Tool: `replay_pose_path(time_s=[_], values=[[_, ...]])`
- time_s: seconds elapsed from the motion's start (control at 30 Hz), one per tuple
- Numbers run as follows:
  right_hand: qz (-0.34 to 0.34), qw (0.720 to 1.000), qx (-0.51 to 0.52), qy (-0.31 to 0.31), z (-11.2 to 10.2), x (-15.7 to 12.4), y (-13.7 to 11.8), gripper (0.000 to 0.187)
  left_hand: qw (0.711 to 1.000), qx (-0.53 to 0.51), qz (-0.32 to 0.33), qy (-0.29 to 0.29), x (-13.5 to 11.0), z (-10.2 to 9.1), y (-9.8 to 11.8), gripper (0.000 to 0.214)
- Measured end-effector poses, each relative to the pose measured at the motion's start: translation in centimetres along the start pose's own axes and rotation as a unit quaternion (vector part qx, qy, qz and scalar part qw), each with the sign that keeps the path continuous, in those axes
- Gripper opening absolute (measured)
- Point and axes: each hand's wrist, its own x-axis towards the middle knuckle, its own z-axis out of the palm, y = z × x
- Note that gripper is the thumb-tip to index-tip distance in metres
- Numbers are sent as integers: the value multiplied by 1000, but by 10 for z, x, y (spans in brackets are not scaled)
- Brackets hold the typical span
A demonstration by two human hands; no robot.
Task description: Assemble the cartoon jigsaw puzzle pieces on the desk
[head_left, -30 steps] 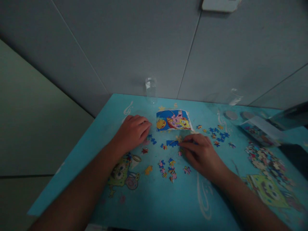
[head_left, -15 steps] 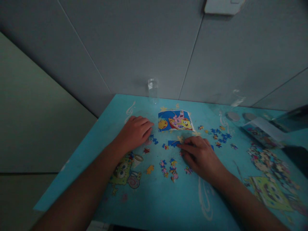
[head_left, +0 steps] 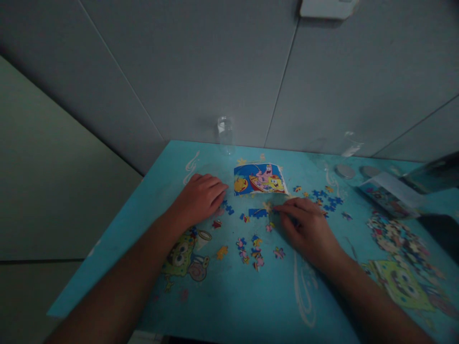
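My left hand rests on the table with its fingers loosely bent, apparently around nothing; a few blue jigsaw pieces lie at its thumb side. My right hand has thumb and index finger close together at a small blue puzzle piece, mostly hidden by the fingertips. Just left of it lies a joined blue strip of puzzle pieces. Behind both hands stands the picture card with cartoon figures in a boat. Nearer me are joined pink and yellow pieces and a loose orange piece.
The blue table meets a grey wall. A clear container stands at the back edge. To the right are scattered blue pieces, a large heap of pieces, round lids and a folded card.
My right hand has drawn slightly right, away from the blue strip, uncovering its right end and a small pink piece. My left hand stays in place.
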Motion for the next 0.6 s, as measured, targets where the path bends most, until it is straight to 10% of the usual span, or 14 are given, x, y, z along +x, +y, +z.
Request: replay_pose_path(time_s=[0.6], values=[[31,999,-31,-7,0,-1,3,25,1000,-8,2,-9,-1,1,2,22]])
